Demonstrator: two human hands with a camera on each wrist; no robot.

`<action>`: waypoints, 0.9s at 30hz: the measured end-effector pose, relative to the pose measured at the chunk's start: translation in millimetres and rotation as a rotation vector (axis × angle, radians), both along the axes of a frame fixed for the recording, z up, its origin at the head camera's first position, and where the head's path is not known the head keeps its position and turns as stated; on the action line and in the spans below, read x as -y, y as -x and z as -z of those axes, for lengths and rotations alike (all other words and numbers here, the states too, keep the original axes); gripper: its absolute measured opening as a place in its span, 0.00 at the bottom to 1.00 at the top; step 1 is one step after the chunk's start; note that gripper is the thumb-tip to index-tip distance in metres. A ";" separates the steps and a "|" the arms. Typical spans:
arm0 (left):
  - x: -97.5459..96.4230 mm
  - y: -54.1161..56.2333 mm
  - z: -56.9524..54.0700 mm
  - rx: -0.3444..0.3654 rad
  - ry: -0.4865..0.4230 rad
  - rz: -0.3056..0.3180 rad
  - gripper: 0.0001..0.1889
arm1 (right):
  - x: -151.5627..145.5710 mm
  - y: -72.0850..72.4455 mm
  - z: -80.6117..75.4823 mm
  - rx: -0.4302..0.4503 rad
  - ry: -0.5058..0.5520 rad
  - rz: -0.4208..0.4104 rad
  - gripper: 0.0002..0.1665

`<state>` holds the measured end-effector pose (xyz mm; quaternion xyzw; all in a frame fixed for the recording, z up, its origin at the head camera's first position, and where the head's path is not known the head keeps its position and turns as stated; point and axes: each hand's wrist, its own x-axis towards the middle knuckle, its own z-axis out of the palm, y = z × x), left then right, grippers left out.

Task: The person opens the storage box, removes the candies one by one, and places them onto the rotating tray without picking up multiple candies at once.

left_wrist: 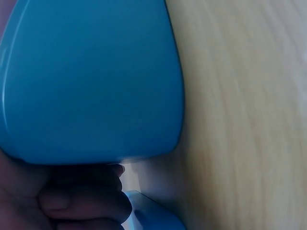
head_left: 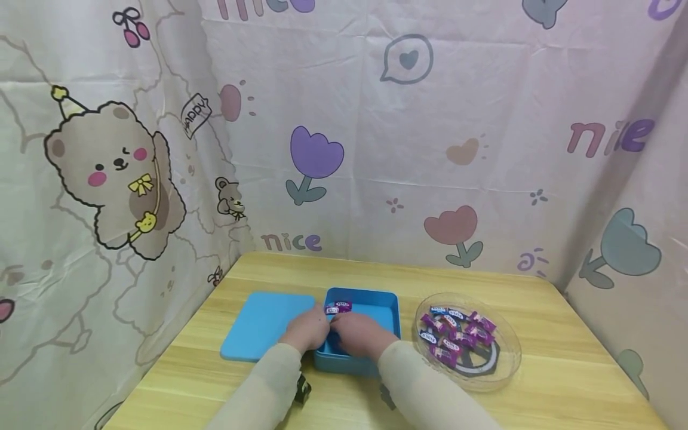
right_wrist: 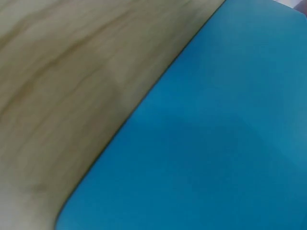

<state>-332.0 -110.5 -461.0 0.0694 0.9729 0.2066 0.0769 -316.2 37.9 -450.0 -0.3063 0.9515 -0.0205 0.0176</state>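
An open blue box (head_left: 355,365) stands on the table in the head view. My left hand (head_left: 307,328) is at its left wall; in the left wrist view, the curled fingers (left_wrist: 86,203) lie against the outside of the box (left_wrist: 96,86). My right hand (head_left: 359,334) reaches over the front rim into the box, its fingertips low and close to the left hand. I cannot tell whether the right fingers hold anything. Wrapped purple candies (head_left: 338,307) lie in the box's back left corner. The right wrist view is mostly the box's front wall (right_wrist: 206,143).
A flat light-blue lid (head_left: 266,325) lies left of the box. To the right, a clear round tray (head_left: 507,358) holds several wrapped candies (head_left: 462,337), purple and blue. The wooden table (head_left: 559,364) backs onto a printed curtain (head_left: 376,119).
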 end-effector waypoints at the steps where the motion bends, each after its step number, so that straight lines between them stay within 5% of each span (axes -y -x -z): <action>1: -0.2 -0.1 0.1 0.006 -0.003 -0.004 0.24 | -0.3 0.5 0.5 -0.001 -0.003 0.004 0.10; 7: -0.7 -1.5 -0.8 0.024 -0.013 -0.022 0.27 | -3.5 2.0 3.9 -0.030 -0.001 -0.011 0.02; 12: -0.9 -1.8 -1.2 0.021 -0.015 -0.018 0.28 | -12.3 1.1 5.6 -0.054 0.027 -0.033 0.05; 17: -1.3 -2.1 -1.8 0.034 -0.013 -0.008 0.30 | -27.2 0.3 5.1 0.022 0.064 0.018 0.04; 22: 0.4 -2.5 -2.2 0.052 -0.042 -0.043 0.31 | -39.6 -1.6 -3.7 0.116 0.097 0.085 0.07; 27: 1.3 -4.4 -2.8 0.042 -0.051 -0.036 0.30 | -59.9 -5.0 -18.4 0.069 0.180 0.104 0.11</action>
